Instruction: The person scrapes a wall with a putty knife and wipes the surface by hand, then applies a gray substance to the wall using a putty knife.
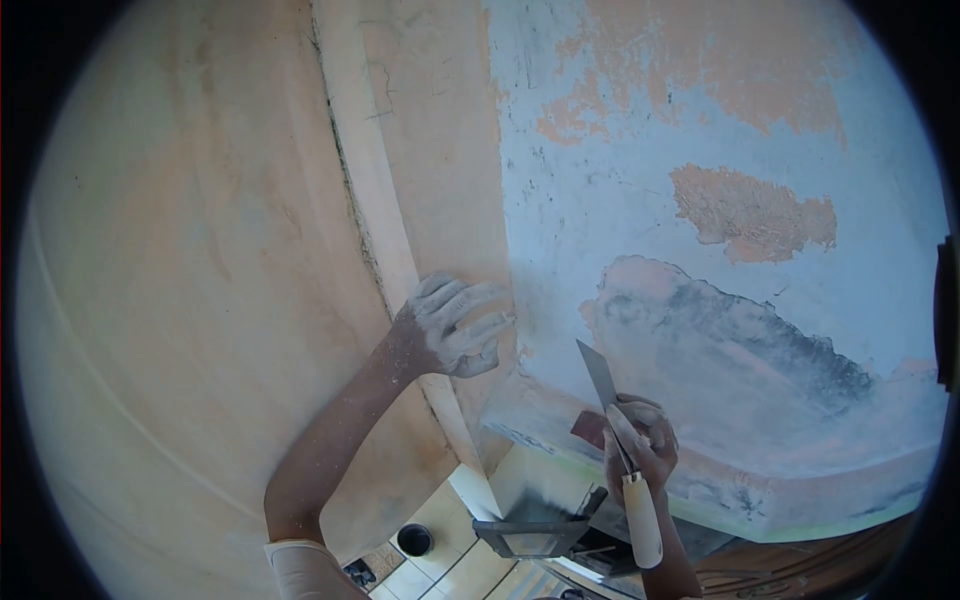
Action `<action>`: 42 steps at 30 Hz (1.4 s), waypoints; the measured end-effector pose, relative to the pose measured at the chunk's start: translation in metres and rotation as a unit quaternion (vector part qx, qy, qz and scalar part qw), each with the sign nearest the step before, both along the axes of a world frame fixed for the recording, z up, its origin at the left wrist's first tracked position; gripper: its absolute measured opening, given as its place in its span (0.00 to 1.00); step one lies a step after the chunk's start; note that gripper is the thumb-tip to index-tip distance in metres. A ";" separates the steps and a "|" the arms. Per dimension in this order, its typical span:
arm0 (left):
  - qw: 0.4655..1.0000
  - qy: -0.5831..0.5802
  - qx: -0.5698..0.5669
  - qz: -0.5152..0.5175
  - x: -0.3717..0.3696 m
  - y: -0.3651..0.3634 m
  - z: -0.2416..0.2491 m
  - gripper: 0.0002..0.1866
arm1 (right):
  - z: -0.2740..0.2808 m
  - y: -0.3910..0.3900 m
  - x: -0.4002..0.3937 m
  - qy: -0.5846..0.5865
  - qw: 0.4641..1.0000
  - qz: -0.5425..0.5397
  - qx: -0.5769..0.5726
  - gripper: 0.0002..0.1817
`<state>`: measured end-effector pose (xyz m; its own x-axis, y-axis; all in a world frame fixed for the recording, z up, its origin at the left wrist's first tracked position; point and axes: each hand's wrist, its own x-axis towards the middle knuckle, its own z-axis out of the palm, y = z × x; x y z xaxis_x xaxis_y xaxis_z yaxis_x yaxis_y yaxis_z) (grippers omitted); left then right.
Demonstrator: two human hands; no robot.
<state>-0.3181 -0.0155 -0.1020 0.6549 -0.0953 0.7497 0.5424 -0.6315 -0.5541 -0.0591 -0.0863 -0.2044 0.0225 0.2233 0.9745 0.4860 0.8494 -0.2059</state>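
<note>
- Left hand (pixel 452 327) is up on the wall (pixel 440 150), fingers (pixel 478 300) spread a bit and lying flat against the peach plaster. It's not gripping anything, just pressing the surface, and it's dusted white all over.
- Right hand (pixel 640 440) sits lower and off to the right of the left one, closed tight around a putty knife (pixel 618 440). The metal blade (pixel 598 372) sticks up and left out of the fist, with its tip close to the wall; can't tell if it's actually touching. The pale handle (pixel 642 520) hangs down below the hand.
- There's also a small dark reddish piece (pixel 588 428) tucked at the left side of the right hand, by the fingers. Looks like a bit of sandpaper, but I honestly can't tell.
- Right above and to the right of the knife hand is a big scraped patch (pixel 720 350), grey and smudgy, with light blue paint around it. Further up there's a bare peach patch (pixel 752 212) where the paint has come off.
- Just left of the left hand a pale vertical strip (pixel 372 170) runs down the wall, with a dark crack along its edge.
- Way below both hands you can see a tiled floor (pixel 440 570), a black round pot (pixel 414 540) down there, and a dark framed thing (pixel 530 535) just under the right hand.
</note>
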 end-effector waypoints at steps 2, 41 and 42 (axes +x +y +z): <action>0.998 -0.021 0.033 -0.039 0.005 0.002 0.003 0.18 | 0.017 0.017 -0.023 -0.028 0.999 0.010 0.012 0.22; 0.979 -0.030 0.086 0.184 0.014 -0.001 0.002 0.18 | 0.028 0.075 -0.111 0.070 0.964 0.188 -0.176 0.27; 0.980 -0.041 0.087 0.173 0.012 0.000 0.001 0.17 | 0.029 0.077 -0.112 0.073 0.964 0.187 -0.176 0.26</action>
<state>-0.3057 -0.0156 -0.1006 0.6087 -0.0099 0.7934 0.7546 -0.3017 -0.5827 -0.1713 -0.0092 -0.1751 0.0080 0.5586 0.8294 0.1042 0.8244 -0.5563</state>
